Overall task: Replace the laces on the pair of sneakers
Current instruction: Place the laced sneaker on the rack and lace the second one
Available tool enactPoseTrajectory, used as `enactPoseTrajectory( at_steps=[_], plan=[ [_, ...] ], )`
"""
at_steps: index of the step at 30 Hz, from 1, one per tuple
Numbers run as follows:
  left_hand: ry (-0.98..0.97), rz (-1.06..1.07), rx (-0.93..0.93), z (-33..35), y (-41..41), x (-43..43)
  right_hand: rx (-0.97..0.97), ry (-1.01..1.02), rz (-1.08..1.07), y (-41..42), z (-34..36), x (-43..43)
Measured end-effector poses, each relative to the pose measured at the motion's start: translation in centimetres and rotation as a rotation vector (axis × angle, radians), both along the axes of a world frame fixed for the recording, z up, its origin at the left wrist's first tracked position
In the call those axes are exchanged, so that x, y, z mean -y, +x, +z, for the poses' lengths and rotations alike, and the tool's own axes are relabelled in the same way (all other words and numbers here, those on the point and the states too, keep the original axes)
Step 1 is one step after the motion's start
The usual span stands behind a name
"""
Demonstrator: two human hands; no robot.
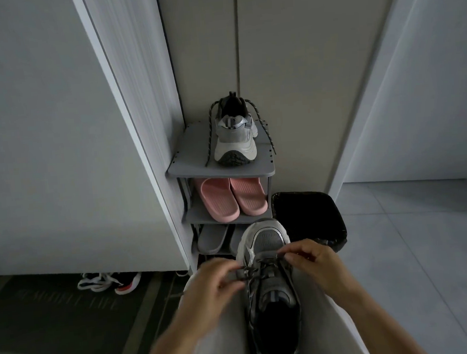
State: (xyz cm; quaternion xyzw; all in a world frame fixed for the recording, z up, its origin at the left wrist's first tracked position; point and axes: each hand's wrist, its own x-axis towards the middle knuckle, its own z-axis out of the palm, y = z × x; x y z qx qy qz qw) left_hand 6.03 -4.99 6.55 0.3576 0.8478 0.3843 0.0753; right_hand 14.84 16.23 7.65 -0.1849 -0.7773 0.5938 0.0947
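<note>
While the grey sneaker lies lengthwise on our lap, toe pointing away from us, we work at its dark speckled lace, which crosses the eyelets nearest the toe. Our left hand sits at the left side of the shoe with its fingers curled in, and it appears to pinch the lace there, though motion blur softens the fingertips. Our right hand comes in from the right, thumb and forefinger closed together on the lace at the upper right eyelets, the other fingers loosely bent. Farther off, the second sneaker stands on the top board of a small grey shoe rack, heel toward us, its own speckled lace hanging loose down both sides. Pink slippers fill the shelf below, and grey slippers the next one down. A black bin sits just right of the rack, and a dark doormat lies on the floor to our left.
</note>
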Motion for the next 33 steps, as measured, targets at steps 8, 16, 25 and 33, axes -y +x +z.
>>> enactPoseTrajectory(
  at_steps=[8,16,25,33],
  plan=[
    [-0.163,-0.067,0.160,0.0,-0.9,1.9,0.123,0.171,0.158,0.4,1.0,-0.5],
    [0.068,0.164,0.720,0.7,0.3,-1.3,0.091,-0.217,-0.019,0.0,0.7,1.0],
    [0.361,0.056,0.754,6.3,0.1,-5.5,0.078,-0.267,-0.133,-0.6,1.8,2.1],
    [-0.004,-0.175,0.507,6.8,-1.2,-2.7,-0.096,-0.876,-0.018,-3.2,5.1,1.4]
  ],
)
